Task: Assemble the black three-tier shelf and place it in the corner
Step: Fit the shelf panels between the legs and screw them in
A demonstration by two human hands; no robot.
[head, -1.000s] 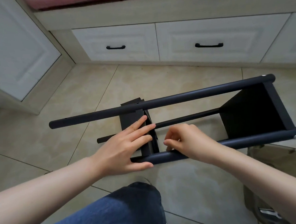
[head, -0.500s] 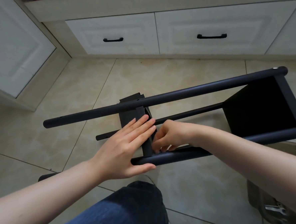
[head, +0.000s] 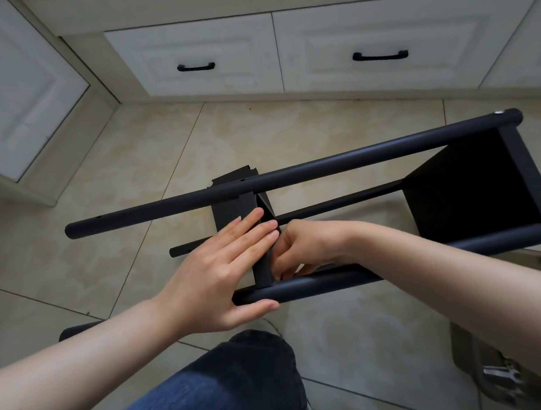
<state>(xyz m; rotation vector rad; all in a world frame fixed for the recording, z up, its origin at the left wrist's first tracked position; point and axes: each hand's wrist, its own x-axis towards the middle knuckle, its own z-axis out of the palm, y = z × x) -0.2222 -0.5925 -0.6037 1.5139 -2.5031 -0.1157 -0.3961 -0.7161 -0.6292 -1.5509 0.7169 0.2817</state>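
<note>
Black shelf frame (head: 324,166) lies on its side over the tiled floor (head: 103,183), the left hand (head: 216,271) pressing straight, closed-together fingers (head: 252,234) flat against its middle panel (head: 262,268), while the right hand (head: 309,246) curls its fingers where that panel meets the near tube (head: 315,286), anything pinched there hidden.

The poles (head: 324,166) look like metal painted black, smooth, with a soft shine. The panels (head: 471,192) are flat black and matt, and look like thin metal too. A small screw (head: 499,112) at one pole's end is bright, shiny metal. The floor (head: 107,246) is smooth tan tile, glossy, with cloudy marks like stone. The drawers (head: 189,45) look like wood painted white, a bit dull and scuffed. Their handles (head: 196,66) are black and matt. The jeans (head: 226,391) are blue cloth with a rough weave. The seat (head: 471,354) looks like see-through brown plastic.
</note>
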